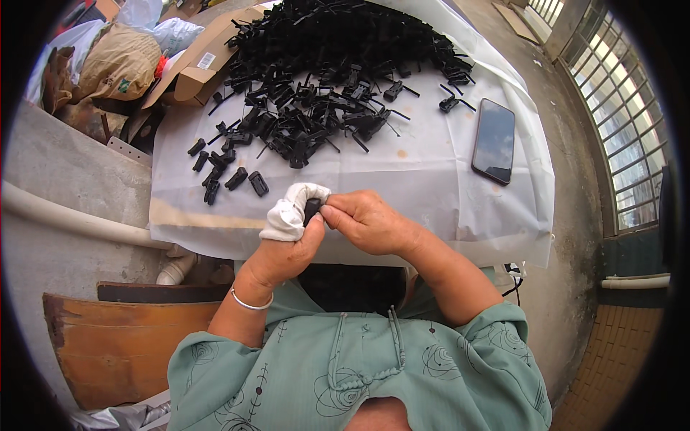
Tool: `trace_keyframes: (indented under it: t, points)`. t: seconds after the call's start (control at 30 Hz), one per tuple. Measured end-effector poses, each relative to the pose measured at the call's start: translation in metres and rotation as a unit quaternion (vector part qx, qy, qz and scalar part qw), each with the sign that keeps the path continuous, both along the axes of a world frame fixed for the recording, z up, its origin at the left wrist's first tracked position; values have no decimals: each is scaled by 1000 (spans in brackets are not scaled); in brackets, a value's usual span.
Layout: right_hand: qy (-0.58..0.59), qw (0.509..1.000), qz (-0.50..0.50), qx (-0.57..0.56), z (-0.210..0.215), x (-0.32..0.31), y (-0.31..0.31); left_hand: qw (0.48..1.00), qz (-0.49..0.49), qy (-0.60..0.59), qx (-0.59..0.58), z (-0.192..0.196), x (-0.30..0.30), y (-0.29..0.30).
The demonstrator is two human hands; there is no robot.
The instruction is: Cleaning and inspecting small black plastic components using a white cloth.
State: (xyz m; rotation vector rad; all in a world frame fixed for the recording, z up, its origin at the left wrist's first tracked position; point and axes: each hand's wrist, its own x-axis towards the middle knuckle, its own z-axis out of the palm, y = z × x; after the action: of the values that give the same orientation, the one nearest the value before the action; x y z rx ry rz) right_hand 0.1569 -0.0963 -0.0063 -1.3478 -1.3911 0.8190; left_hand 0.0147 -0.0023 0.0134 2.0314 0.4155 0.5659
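My left hand [287,231], its fingers wrapped in a white cloth [286,213], is closed around a small black plastic part [312,209]. From the right, my right hand [374,219] pinches at the same part with thumb and forefinger; what lies between those fingertips is too small to make out. Both hands meet over the table's near edge. Beyond them spreads a large heap of black plastic parts [298,118], many with thin arms sticking out. To the left of the heap, several black pieces without arms [236,178] lie apart.
A phone [494,140] lies on the white sheet [424,187] at the table's right. An opened cardboard box [198,72] and stuffed bags [118,61] crowd the far left. A pale pipe [79,215] runs along the left wall. A barred window [625,108] stands at right.
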Motion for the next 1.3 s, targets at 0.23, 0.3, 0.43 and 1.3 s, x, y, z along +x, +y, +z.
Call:
trace_keyframes:
  t: [0.23, 0.3, 0.43, 1.3]
  points:
    - [-83, 990, -113, 30, -7, 10, 1, 830, 248, 110, 487, 19, -18, 62]
    - [-120, 985, -111, 49, -9, 10, 3, 887, 205, 115, 396, 8, -6, 60]
    - [-113, 987, -104, 52, -10, 8, 2, 900, 187, 103, 380, -30, 32, 60]
    - [-13, 989, -148, -10, 7, 8, -10, 960, 36, -184, -208, -20, 26, 0]
